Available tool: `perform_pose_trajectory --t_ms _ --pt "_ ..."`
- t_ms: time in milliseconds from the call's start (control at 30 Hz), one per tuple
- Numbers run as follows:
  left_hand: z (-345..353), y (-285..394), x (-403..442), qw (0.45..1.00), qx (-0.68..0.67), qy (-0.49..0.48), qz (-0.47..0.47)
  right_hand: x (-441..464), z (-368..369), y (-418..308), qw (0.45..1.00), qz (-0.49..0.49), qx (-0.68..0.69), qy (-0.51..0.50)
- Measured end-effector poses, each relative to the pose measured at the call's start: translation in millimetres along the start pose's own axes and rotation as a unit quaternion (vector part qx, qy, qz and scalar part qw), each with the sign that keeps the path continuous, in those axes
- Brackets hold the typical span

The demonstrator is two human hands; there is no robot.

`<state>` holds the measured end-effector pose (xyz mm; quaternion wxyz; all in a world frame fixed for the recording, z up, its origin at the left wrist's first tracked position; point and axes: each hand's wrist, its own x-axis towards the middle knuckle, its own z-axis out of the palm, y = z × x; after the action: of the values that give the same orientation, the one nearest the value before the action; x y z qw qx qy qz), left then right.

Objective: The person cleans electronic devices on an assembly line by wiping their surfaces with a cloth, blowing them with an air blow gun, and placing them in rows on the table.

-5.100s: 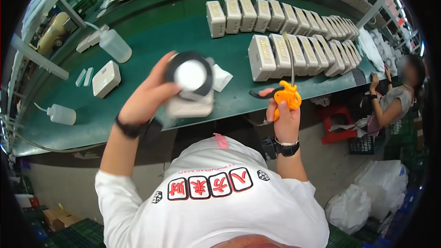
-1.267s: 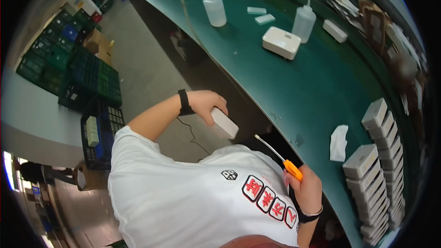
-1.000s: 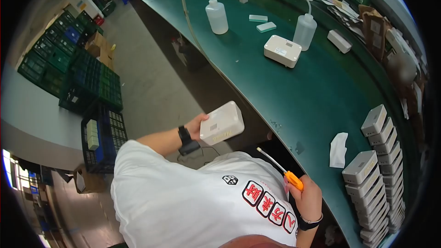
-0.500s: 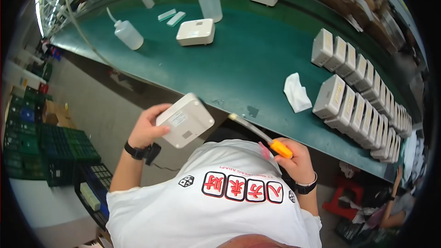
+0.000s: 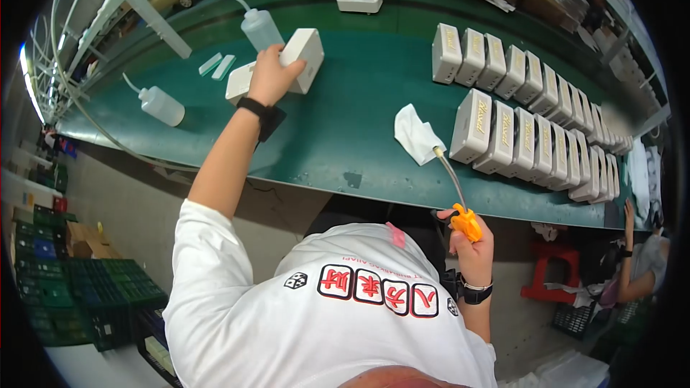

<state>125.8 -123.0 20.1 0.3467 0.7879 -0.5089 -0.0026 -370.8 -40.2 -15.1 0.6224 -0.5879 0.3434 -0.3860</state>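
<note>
White box point(image 5: 307, 52) tilted, left hand point(image 5: 272, 79) clasping it near 2nd box point(image 5: 238, 85); handling calls for steady grip. Right hand point(image 5: 476, 255) wrapped around orange air gun point(image 5: 467, 225).

the left hand point(image 5: 273, 75) hides part of the raised case point(image 5: 307, 56) and the right end of the lower case point(image 5: 239, 86), so whether the two cases touch cannot be told. the rear bottle point(image 5: 261, 27) has its base covered. the right hand point(image 5: 473, 246) hides part of the orange tool point(image 5: 466, 223); whether the tool's tip touches the cloth point(image 5: 417, 135) is unclear. in the stacked rows point(image 5: 532, 140), cases overlap, and the far lettering is too small to read. the co-worker point(image 5: 647, 266) is cut off at the right, the shirt point(image 5: 338, 330) at the bottom.
</note>
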Motion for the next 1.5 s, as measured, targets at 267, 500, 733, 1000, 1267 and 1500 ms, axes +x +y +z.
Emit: perform_pose_trajectory --t_ms 267,500,733,1000,1267,1500 --pt "29 10 13 0.975 0.172 0.121 0.068 7 -13 3 0.999 0.034 -0.029 -0.031" --pt "50 115 21 0.898 -0.373 -0.217 -0.088 23 -25 7 0.998 0.005 -0.026 -0.062" --pt "201 145 174 0.623 -0.637 -0.151 -0.428 32 -40 0 0.997 0.019 -0.026 -0.072" --pt "387 50 333 0.632 -0.667 -0.189 -0.346 28 -56 2 0.998 0.053 -0.019 -0.041" --pt "381 87 324 0.715 -0.601 -0.142 -0.329 37 -53 4 0.998 0.050 -0.006 -0.028" --pt "232 130 203 0.513 -0.687 -0.274 -0.436 36 -48 5 0.997 0.030 -0.016 -0.066"
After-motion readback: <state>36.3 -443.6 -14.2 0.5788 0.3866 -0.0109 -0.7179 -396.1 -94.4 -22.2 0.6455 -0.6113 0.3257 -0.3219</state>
